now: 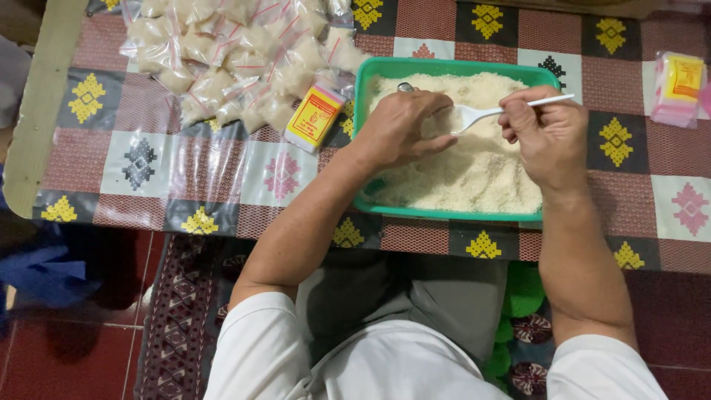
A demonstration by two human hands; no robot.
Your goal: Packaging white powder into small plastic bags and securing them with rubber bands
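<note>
A low table [222, 170] is covered with a patterned cloth of red, white and dark squares with yellow and pink diamond shapes, and a clear plastic sheet lies over it. Below the table there is a red tiled floor and a dark patterned mat.

On the table stands a green tray [361, 104], filled with pale, crumbly grains [474, 170]. Both hands are over this tray. The left hand [396, 130] is curled, with its fingers pressed together above the grains; I cannot tell if something small is between the fingertips. The right hand [548, 137] pinches the handle of a white plastic fork [474, 115], and the prongs point toward the left hand, just beside its fingers.

To the left of the tray, touching its corner, lies a small yellow and red packet [315, 118]. Behind it is a pile of small clear bags [237, 55] with the same pale filling. Near the right edge of the table is a pink and yellow packet [678, 87], well apart from the tray.
</note>
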